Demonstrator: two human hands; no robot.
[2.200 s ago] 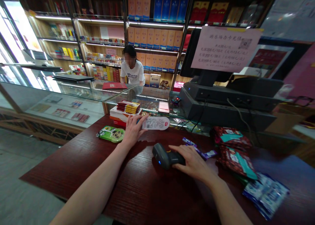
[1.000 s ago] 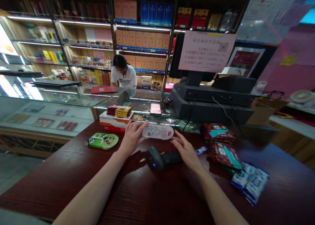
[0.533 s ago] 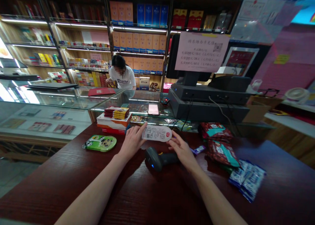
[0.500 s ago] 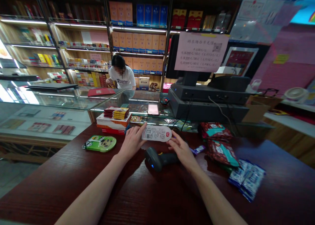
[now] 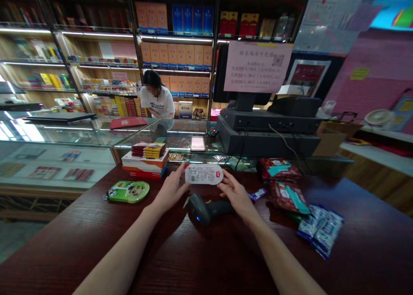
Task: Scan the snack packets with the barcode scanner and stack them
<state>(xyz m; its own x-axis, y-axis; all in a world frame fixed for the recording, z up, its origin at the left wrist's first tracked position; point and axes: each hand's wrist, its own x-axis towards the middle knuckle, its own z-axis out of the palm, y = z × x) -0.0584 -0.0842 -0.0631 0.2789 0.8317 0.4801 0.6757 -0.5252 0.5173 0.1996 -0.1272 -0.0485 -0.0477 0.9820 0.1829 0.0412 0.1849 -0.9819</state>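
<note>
A white package with a rounded end (image 5: 204, 174), its face covered in small print with a barcode and a red logo, is held level above the table. My left hand (image 5: 172, 186) is closed on its left end, with thumb and forefinger at the edge. At the rounded right end, the fingertips of my right hand (image 5: 232, 194) grip it. Below the package a dark handheld barcode scanner (image 5: 206, 209) lies on the table, a blue light glowing on its head. My right hand partly hides the scanner's handle.
On the left lie a green panda package (image 5: 129, 191) and stacked boxes (image 5: 145, 160). Brown-red snack bags (image 5: 287, 196), blue packets (image 5: 322, 230) and a small purple packet (image 5: 259, 194) lie right. Behind stand a cash register (image 5: 258, 135) and a person in a white shirt (image 5: 159, 100).
The view has shifted slightly to the right. Both hands keep the package nearly in place, its tilt slightly changed. Across the counter, the person's raised hand has come down.
</note>
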